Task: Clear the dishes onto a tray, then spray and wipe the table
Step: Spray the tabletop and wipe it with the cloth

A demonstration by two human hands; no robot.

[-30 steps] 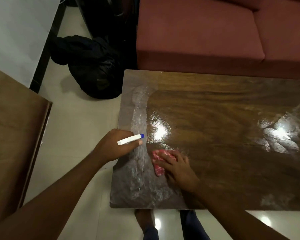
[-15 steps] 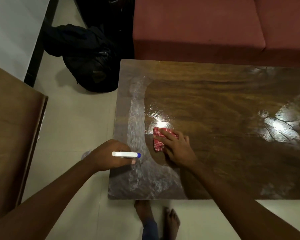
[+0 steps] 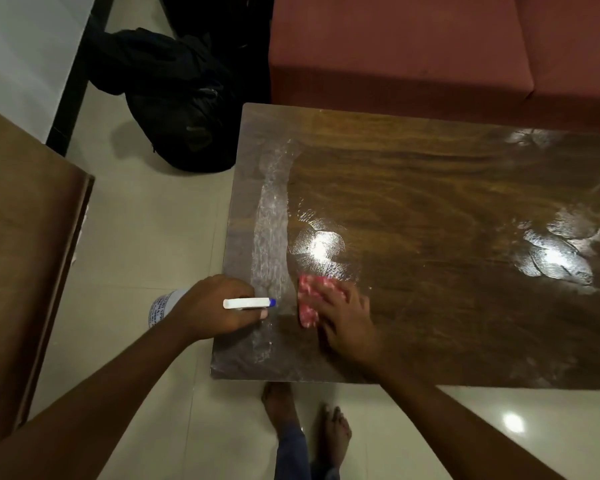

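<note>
A glossy dark wooden table fills the middle and right, with a pale strip of wet spray along its left side. My left hand grips a white spray bottle with a blue nozzle tip, held at the table's left front edge; the bottle's body shows below my wrist. My right hand presses flat on a red-and-white checked cloth on the tabletop, just right of the wet strip. No dishes or tray are in view.
A red sofa stands behind the table. A black bag lies on the tiled floor at the back left. A brown wooden surface borders the left. My bare feet stand at the table's front edge.
My right hand slid the cloth away over the tabletop and then back toward me. My left hand, with the bottle, drew back toward the table's front left edge.
</note>
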